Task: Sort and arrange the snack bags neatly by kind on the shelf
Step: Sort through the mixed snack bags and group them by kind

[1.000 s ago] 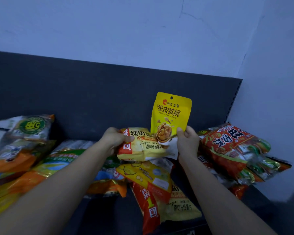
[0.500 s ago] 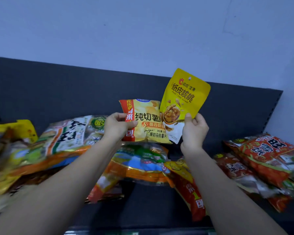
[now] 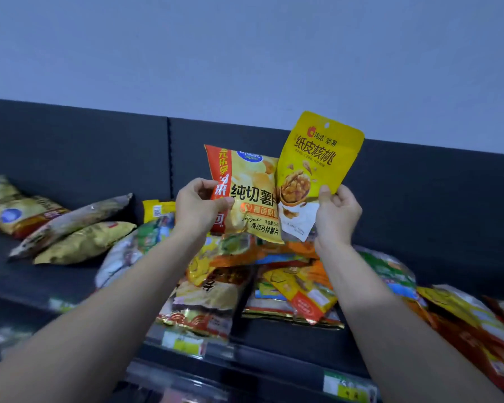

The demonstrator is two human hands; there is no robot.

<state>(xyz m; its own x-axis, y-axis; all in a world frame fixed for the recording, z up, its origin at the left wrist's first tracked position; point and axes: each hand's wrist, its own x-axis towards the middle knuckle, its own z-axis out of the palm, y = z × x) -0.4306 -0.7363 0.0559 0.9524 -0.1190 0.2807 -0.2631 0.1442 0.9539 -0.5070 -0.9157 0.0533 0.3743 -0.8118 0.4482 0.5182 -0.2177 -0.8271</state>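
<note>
- The left grip (image 3: 198, 207) pinches the red left edge of a yellow chip bag (image 3: 252, 196), thumb on the front, holding it upright above the shelf (image 3: 288, 333).
- The right grip (image 3: 336, 210) is closed on the lower right corner of a yellow walnut pouch (image 3: 317, 158), which is raised just right of the chip bag and overlaps that bag's right edge.
- Below both, a jumbled pile of snack bags (image 3: 288, 286) lies on the shelf and reaches towards the right end.
- At the far left, a few puffed bags (image 3: 82, 239) lie apart from the pile, near the dark back panel (image 3: 70, 146).
- Yellow price tags (image 3: 184, 343) sit on the shelf's near edge.
</note>
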